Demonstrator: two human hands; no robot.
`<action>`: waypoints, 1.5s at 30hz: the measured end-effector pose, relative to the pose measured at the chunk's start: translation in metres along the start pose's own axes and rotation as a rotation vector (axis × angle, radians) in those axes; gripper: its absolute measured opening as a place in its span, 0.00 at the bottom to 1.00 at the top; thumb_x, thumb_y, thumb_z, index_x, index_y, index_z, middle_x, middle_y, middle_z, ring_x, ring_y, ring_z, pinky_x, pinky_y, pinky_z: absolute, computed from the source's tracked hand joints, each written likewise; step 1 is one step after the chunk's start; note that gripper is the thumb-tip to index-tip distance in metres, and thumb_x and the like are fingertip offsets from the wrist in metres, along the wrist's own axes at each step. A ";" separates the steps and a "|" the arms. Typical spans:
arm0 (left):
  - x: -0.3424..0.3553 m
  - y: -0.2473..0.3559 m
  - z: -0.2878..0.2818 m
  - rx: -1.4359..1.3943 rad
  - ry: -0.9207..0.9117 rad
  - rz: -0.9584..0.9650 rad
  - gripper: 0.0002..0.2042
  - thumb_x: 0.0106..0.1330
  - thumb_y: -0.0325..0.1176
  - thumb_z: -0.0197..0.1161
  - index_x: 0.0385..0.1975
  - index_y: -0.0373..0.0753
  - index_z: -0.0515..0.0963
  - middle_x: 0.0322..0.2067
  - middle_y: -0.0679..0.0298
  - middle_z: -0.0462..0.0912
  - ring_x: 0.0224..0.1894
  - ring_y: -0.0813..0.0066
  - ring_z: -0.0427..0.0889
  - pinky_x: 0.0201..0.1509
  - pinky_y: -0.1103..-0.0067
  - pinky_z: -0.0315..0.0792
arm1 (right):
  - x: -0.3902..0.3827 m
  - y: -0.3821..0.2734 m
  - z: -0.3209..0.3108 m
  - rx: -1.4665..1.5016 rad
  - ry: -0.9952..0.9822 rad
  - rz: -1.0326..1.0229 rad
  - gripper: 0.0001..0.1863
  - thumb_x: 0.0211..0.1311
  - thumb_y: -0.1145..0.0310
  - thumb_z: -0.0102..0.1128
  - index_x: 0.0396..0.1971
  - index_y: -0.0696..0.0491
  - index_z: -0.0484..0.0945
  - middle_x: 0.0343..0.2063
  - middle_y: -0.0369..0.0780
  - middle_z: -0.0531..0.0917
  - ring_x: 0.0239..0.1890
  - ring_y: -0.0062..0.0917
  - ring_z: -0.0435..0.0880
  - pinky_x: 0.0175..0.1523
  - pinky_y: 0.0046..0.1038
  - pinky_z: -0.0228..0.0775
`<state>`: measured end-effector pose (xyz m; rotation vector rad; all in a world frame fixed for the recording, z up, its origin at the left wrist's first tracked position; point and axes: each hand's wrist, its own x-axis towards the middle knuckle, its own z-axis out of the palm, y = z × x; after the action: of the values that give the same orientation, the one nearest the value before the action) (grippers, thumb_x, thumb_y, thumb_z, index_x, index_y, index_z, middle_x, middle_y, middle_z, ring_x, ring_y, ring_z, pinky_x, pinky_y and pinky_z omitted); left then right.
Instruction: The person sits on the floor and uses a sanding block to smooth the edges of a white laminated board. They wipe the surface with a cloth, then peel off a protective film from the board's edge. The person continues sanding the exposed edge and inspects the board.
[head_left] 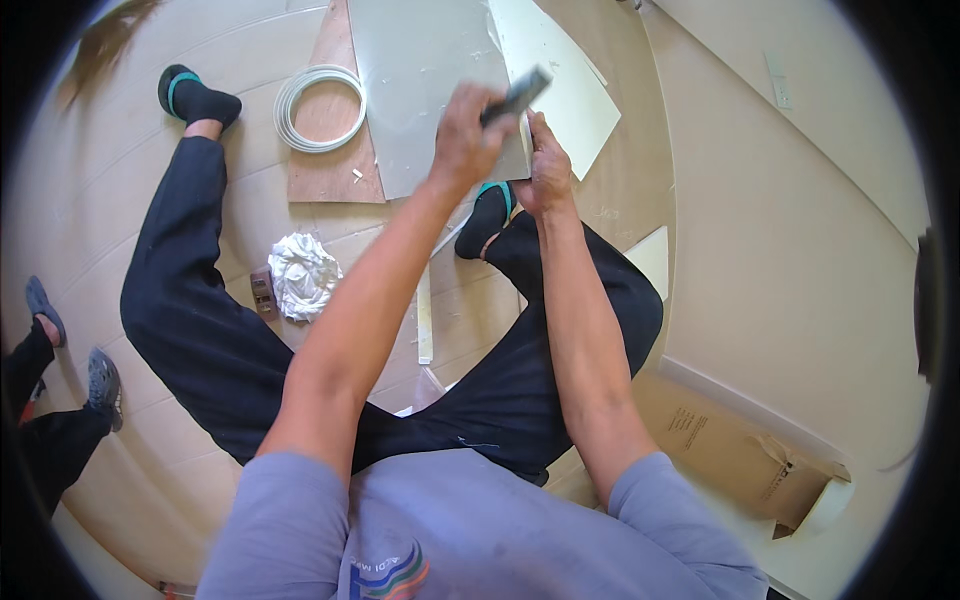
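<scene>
My left hand [466, 142] is closed around a dark, short tool [517, 94], blurred by motion, so I cannot make out its kind. Close beside it, my right hand [547, 172] pinches the near right edge of a thin grey sheet [420, 90], thumb pointing up along it. That sheet lies over a reddish-brown board [335, 182] on its left, and a white sheet [572, 100] shows on its right. The tool is above the right part of the sheets; whether it touches them I cannot tell.
A coil of white strip [283, 112] lies on the brown board. Nearby are a crumpled white cloth [303, 276], a small brown box [262, 293] and a narrow pale strip [425, 315]. An open cardboard box [730, 450] is at the right wall. Another person's feet [103, 385] are at left.
</scene>
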<state>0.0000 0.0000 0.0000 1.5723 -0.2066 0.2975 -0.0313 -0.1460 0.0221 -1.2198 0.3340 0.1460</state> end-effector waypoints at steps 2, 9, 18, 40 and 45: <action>-0.065 -0.003 -0.009 0.007 -0.087 0.025 0.19 0.55 0.30 0.76 0.47 0.36 0.81 0.43 0.55 0.82 0.46 0.55 0.83 0.50 0.68 0.78 | -0.010 -0.004 0.014 0.131 0.028 0.049 0.36 0.81 0.38 0.37 0.70 0.53 0.69 0.54 0.42 0.83 0.55 0.33 0.84 0.63 0.39 0.76; 0.059 0.024 0.004 -0.045 0.079 0.137 0.18 0.53 0.29 0.75 0.44 0.35 0.82 0.41 0.54 0.81 0.44 0.55 0.83 0.49 0.66 0.77 | -0.008 -0.016 0.021 -0.099 -0.004 -0.048 0.43 0.80 0.34 0.35 0.76 0.56 0.61 0.66 0.43 0.76 0.66 0.30 0.76 0.70 0.35 0.68; -0.049 0.028 -0.006 -0.105 -0.151 -0.070 0.19 0.57 0.28 0.75 0.49 0.35 0.82 0.39 0.57 0.81 0.43 0.61 0.83 0.49 0.70 0.77 | -0.007 -0.013 0.013 0.075 -0.043 -0.040 0.42 0.78 0.34 0.40 0.73 0.55 0.66 0.63 0.40 0.78 0.63 0.27 0.77 0.67 0.31 0.70; 0.079 0.022 0.002 0.043 0.021 0.088 0.17 0.55 0.26 0.75 0.45 0.36 0.83 0.38 0.55 0.80 0.39 0.57 0.82 0.45 0.68 0.77 | -0.005 -0.010 0.033 -0.214 0.089 -0.161 0.27 0.83 0.57 0.52 0.74 0.53 0.68 0.67 0.41 0.76 0.65 0.24 0.75 0.69 0.24 0.64; 0.005 0.009 -0.010 0.045 -0.054 0.038 0.17 0.55 0.25 0.76 0.45 0.37 0.84 0.40 0.56 0.81 0.41 0.57 0.83 0.46 0.69 0.77 | -0.002 -0.014 0.027 -0.177 0.130 -0.115 0.26 0.82 0.56 0.53 0.72 0.54 0.71 0.62 0.40 0.79 0.60 0.23 0.78 0.65 0.26 0.69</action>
<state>0.0011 0.0100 0.0103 1.6230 -0.2741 0.2910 -0.0245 -0.1251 0.0441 -1.4237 0.3684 -0.0040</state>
